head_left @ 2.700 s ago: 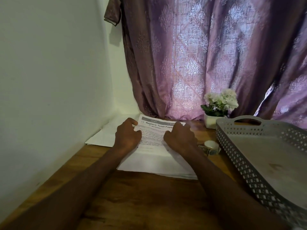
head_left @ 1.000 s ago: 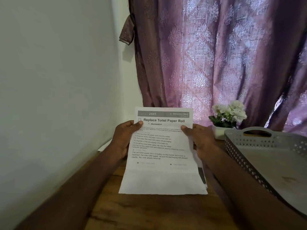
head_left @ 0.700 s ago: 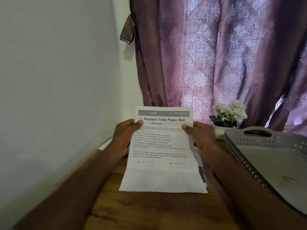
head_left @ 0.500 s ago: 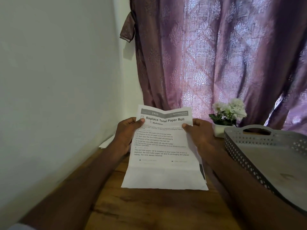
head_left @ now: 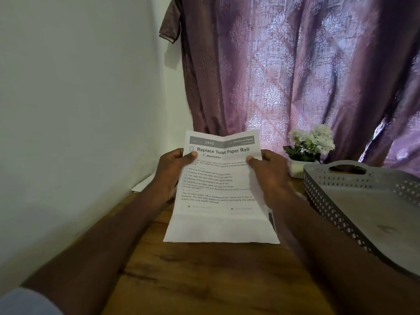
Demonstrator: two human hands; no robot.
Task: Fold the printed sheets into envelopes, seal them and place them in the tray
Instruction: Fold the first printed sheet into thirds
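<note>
Head view, early stage of the task. Wooden table (head_left: 204, 280) against a white wall; curtain behind. Grey perforated tray (head_left: 363, 214) at right shows a bare floor, so no envelope appears delivered. Printed sheet (head_left: 218, 201), headed "Replace Toilet Paper Roll", is held raised over the table, faintly creased down its middle and across near the bottom, not folded shut. Left hand (head_left: 169, 176) and right hand (head_left: 270, 176) each pinch a side edge, thumbs on the printed face. Folding, sealing and placing seemingly remain.
</note>
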